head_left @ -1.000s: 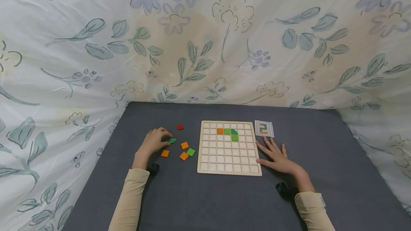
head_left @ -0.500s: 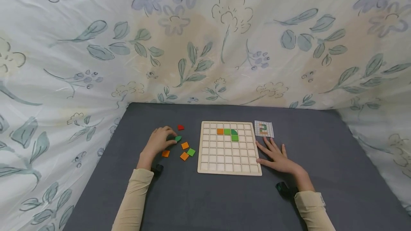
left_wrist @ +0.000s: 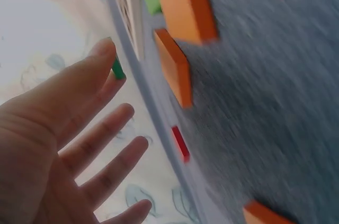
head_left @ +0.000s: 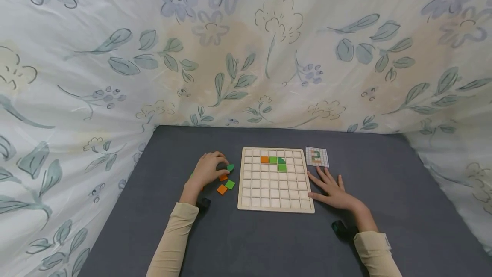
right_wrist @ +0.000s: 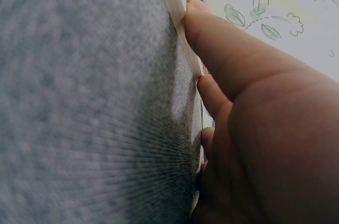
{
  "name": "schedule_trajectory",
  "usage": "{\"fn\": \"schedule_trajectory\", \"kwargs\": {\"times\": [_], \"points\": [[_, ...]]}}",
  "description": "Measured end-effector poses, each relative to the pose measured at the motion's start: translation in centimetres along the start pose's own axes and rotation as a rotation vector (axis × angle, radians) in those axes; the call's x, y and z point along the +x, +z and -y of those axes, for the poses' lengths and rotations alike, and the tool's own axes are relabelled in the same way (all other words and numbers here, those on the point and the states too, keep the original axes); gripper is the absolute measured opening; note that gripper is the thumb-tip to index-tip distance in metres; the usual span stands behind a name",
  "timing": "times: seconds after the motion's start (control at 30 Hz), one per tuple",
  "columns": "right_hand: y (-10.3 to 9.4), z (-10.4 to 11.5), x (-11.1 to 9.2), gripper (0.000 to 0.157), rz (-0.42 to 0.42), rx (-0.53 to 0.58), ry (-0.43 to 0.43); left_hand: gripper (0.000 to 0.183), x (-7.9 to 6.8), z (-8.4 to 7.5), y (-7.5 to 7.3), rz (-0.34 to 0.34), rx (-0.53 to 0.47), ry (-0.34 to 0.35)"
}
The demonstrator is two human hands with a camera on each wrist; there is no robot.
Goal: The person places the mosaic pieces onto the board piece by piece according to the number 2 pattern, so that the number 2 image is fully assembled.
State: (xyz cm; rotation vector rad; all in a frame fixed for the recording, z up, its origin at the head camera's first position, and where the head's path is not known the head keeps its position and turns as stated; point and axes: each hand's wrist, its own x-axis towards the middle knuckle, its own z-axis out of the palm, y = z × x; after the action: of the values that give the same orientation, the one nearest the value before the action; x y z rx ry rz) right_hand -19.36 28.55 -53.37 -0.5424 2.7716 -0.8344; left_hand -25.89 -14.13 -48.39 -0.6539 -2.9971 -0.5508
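Between thumb and forefinger, my left hand [head_left: 207, 169] pinches a dark green leaf-shaped tile [head_left: 230, 167], held left of the wooden grid board [head_left: 265, 190]. In the left wrist view only a sliver of the green tile [left_wrist: 117, 69] shows past the fingertips, with the other fingers spread. Seated in the upper part of the board are an orange square [head_left: 265, 160], light green squares [head_left: 282, 167] and a dark green rounded tile [head_left: 281, 160]. My right hand [head_left: 333, 192] lies with fingers spread, thumb and forefinger touching the board's right edge.
Loose on the dark cloth [head_left: 246, 243] are an orange square [head_left: 222, 189] and a light green square [head_left: 230, 184]. A red tile [left_wrist: 180, 143] shows in the left wrist view. The pattern card [head_left: 317, 157] lies beyond my right fingertips. A floral curtain [head_left: 246, 54] stands behind.
My left hand has moved right with the dark green tile, from the far left of the loose tiles toward the board. The right hand stays at the board's edge.
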Motion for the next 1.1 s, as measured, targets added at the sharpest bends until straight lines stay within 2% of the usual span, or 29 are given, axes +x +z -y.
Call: {"fn": "schedule_trajectory", "kwargs": {"times": [0.13, 0.73, 1.1], "points": [[0.0, 0.2, 0.0, 0.072, 0.002, 0.001, 0.003, 0.026, 0.5, -1.0, 0.3, 0.011, -0.008, 0.001], [0.1, 0.4, -0.2, 0.072, -0.007, -0.005, 0.001, 0.025, 2.4, -4.9, 2.4, 0.032, -0.082, 0.150], [-0.2, 0.6, -0.2, 0.072, -0.006, 0.008, -0.006, 0.025, 4.0, -7.3, 3.1, 0.079, -0.005, 0.201]]}}
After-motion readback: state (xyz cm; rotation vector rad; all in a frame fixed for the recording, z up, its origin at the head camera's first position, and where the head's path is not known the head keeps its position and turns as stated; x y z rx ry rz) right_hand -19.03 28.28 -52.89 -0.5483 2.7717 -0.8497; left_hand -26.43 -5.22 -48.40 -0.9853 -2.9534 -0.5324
